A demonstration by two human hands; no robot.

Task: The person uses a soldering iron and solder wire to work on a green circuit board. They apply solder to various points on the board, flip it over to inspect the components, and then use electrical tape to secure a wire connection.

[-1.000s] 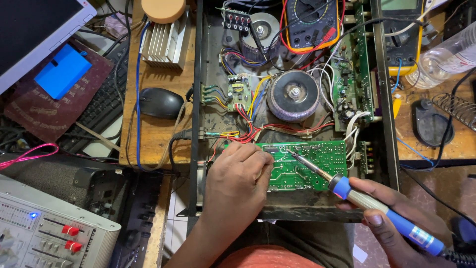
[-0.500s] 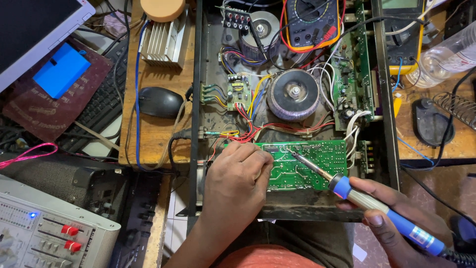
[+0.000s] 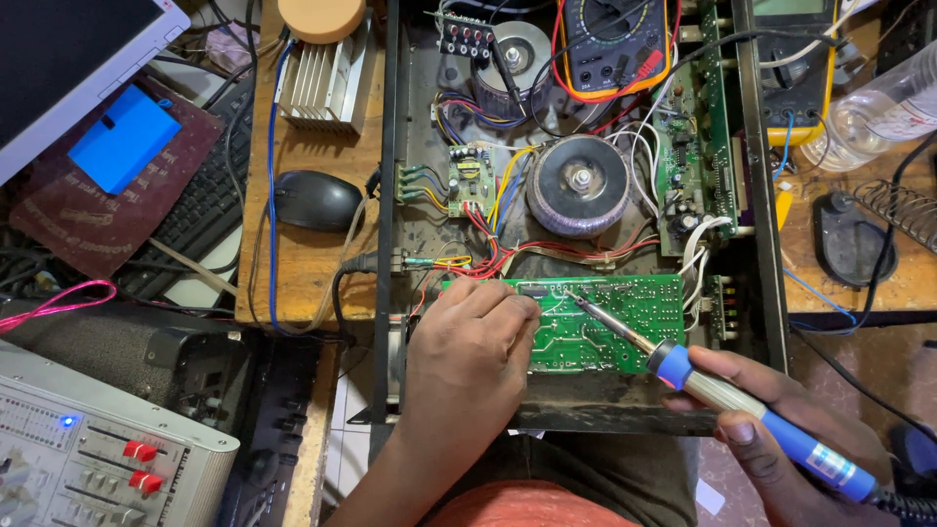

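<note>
An opened black metal chassis lies on the bench, full of wires and boards. At its front sits a green circuit board, solder side up. My left hand rests on the board's left end with fingers curled, pinning it down. My right hand grips a blue-handled soldering iron; its metal tip touches the board near the upper middle. A grey toroidal transformer sits behind the board, with red and yellow wires between them.
A multimeter with red leads lies at the chassis back. A black mouse and finned heat sink sit on the wooden bench at left. A keyboard, monitor, mixer panel, plastic bottle and coiled iron stand surround it.
</note>
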